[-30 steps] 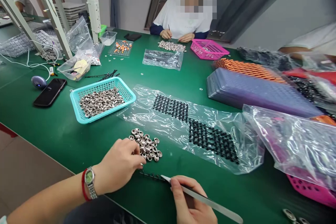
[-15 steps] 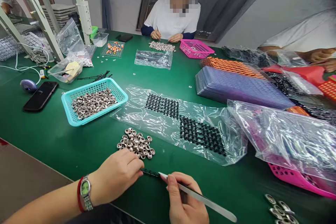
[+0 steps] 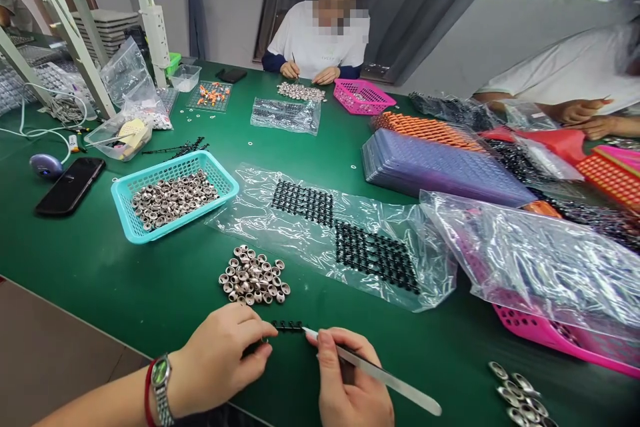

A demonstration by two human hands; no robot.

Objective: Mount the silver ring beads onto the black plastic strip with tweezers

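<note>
In my right hand (image 3: 353, 373) is a pair of metal tweezers (image 3: 390, 380), its pale tip at the right end of a short black plastic strip (image 3: 290, 326) with small nubs. My left hand (image 3: 233, 350) is at the strip's other end, index fingertip touching or nearly touching it. Between that finger and the thumb shows a small silvery cup (image 3: 265, 340), partly hidden. Just beyond my left hand lies a heap of metal cups (image 3: 250, 277). Rows of similar black strips (image 3: 377, 257) rest on a transparent plastic bag (image 3: 260, 213) farther back.
A turquoise basket (image 3: 133, 230) holds many metal cups. Left of it lies a black phone (image 3: 70, 187). More metal pieces (image 3: 520, 393) sit at front right, near a pink basket (image 3: 565, 347) under plastic. Stacked transparent trays (image 3: 440, 170) stand behind. A co-worker (image 3: 320, 47) sits opposite.
My left thumb and index finger have parted slightly, baring more of the black strip and a silvery cup. The tweezers stay at the strip's right end. The view has shifted slightly.
</note>
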